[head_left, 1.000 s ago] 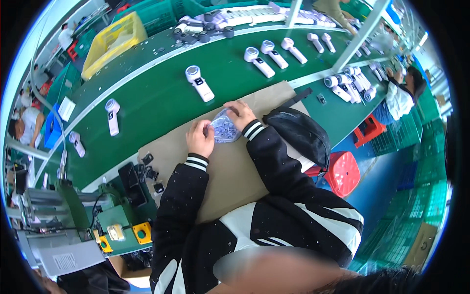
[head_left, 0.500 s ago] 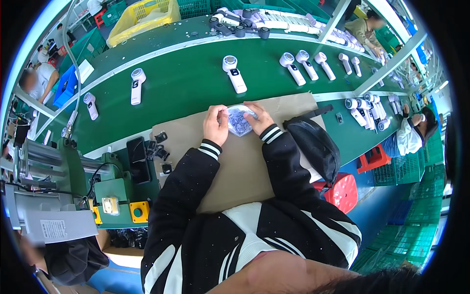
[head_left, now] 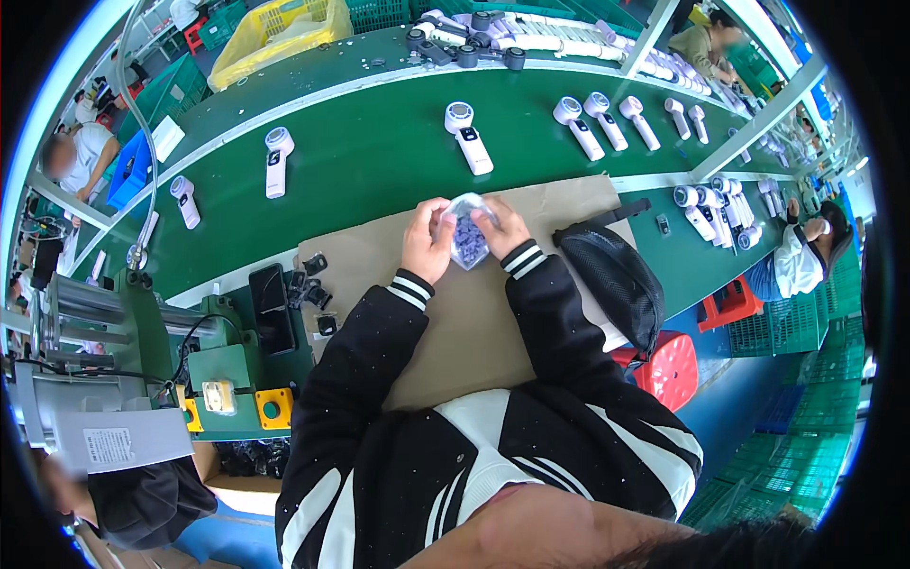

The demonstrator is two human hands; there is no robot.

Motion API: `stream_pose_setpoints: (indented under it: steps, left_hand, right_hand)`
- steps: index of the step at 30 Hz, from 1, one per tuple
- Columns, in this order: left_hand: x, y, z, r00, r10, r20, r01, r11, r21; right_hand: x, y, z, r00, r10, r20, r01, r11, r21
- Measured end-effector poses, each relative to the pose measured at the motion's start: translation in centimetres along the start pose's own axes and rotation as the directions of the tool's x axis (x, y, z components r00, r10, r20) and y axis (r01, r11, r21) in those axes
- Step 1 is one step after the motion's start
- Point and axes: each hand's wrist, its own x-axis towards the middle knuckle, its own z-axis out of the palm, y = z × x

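Between my hands, above the brown cardboard sheet [head_left: 464,332], is a clear plastic bag [head_left: 468,239] full of small purple pieces. My left hand [head_left: 428,239] grips the bag's left edge, thumb and fingers closed. On the opposite edge my right hand [head_left: 502,228] holds it, with the thumb laid over the front. The pieces are too small to make out singly. Just beyond the bag, a pale lilac handheld device [head_left: 469,137] with a round head lies on the green belt [head_left: 370,142].
More such devices [head_left: 578,128] lie along the belt, several heaped [head_left: 716,213] at right. A black mesh pouch [head_left: 616,280] sits beside my right forearm. To the left are a phone [head_left: 272,308], small black parts [head_left: 308,284] and a green press machine [head_left: 223,375]. A red stool [head_left: 668,370] stands at right.
The bag has narrowed between my hands, its pieces now bunched lower and more upright. Devices on the belt have shifted slightly to the right.
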Motion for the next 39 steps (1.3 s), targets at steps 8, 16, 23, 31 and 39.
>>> stream_pose_setpoints:
  steps: [8,16,23,31,39]
  left_hand:
    - [0.2,0.7,-1.9,0.983,0.129,0.133,-0.182,0.804,0.565]
    - [1.4,2.3,-4.0,0.872,-0.323,0.367,0.080,0.836,0.543]
    - [0.8,2.1,-3.5,0.928,-0.273,0.254,0.128,0.872,0.472]
    - [0.2,1.2,-2.7,0.955,-0.131,0.265,0.025,0.929,0.369]
    - [1.0,0.4,-2.9,0.975,-0.105,0.197,0.117,0.992,-0.048]
  right_hand:
    - [0.0,0.7,-2.2,0.974,0.198,0.113,-0.151,0.933,-0.327]
    - [0.1,-0.7,-2.7,0.984,0.104,0.142,-0.110,0.993,0.040]
    - [0.2,0.0,-1.9,0.998,0.054,-0.025,-0.048,0.981,0.190]
    - [0.2,0.1,-1.5,0.995,0.016,-0.094,0.005,0.975,0.221]
    - [0.3,1.3,-0.8,0.998,-0.009,-0.066,0.023,0.976,0.219]
